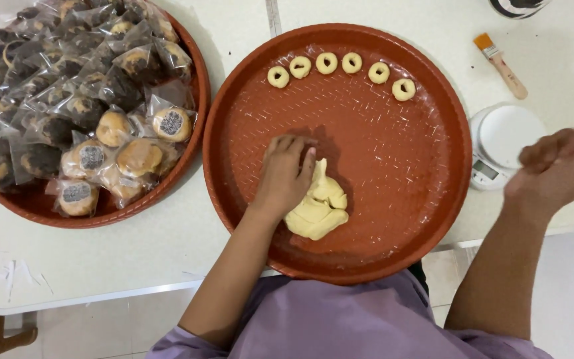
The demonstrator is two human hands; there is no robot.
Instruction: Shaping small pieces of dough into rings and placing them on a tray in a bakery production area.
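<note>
Left hand point(286, 174) curled, fingers together, pressing dough lump point(318, 207) mid-tray point(433, 199) — right hand point(559, 166) blurred right of tray, grip unclear.

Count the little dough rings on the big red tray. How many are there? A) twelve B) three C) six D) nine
C: six small dough rings lie in a curved row along the far edge of the round red tray, while the left hand rests beside the lump of dough nearer the person.
</note>
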